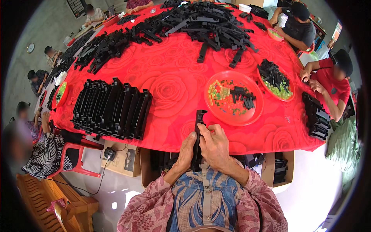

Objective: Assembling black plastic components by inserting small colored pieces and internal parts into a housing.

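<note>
At the near edge of the table, a long black plastic piece (200, 116) with a hooked, notched far end stands lengthwise between my hands. My left hand (185, 154) grips its left side, thumb along the edge. From the right, my right hand (215, 146) presses its fingers on the piece's upper face; what lies under those fingertips is hidden. Just beyond sits a round red tray (215, 118) with small black parts and tiny green and yellow pieces. Left of my hands, a row of similar black pieces (110, 110) stands packed side by side.
A large heap of black pieces (185, 25) covers the far table. Another red tray (290, 96) holds black parts over green ones. At right, a person in red (334, 83) works beside stacked black pieces (315, 116). Open boxes (284, 170) lie below the edge; a red chair (79, 160) stands left.
</note>
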Demonstrator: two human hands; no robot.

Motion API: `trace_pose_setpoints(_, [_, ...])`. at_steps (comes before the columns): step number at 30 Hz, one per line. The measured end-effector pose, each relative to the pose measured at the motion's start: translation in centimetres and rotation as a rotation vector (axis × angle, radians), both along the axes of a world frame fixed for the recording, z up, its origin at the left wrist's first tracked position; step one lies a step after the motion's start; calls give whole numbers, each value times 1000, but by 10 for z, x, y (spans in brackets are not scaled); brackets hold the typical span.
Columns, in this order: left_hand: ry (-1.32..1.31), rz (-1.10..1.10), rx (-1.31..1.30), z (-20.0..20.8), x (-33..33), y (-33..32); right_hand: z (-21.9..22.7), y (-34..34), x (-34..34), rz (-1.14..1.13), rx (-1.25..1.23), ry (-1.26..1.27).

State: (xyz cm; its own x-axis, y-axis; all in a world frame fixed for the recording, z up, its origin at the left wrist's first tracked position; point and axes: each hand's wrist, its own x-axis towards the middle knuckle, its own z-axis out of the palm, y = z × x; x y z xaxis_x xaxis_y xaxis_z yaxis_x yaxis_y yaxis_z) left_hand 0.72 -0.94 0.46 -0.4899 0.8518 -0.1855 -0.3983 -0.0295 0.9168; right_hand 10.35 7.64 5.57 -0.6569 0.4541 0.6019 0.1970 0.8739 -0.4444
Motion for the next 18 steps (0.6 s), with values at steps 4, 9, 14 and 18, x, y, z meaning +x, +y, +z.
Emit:
trace_pose_setpoints(4, [-19, -13, -22, 12, 2, -1, -5, 3, 0, 24, -32, 56])
trace_pose_setpoints(9, [-81, -42, -79, 9, 0, 0, -4, 4, 1, 21, -140, 100])
trace_pose_setpoints(14, [-100, -73, -56, 11, -2, -1, -9, 12, -2, 60, -248, 186])
trace_pose_setpoints(18, [-133, -74, -87, 13, -1, -2, -10, 12, -1, 67, -238, 193])
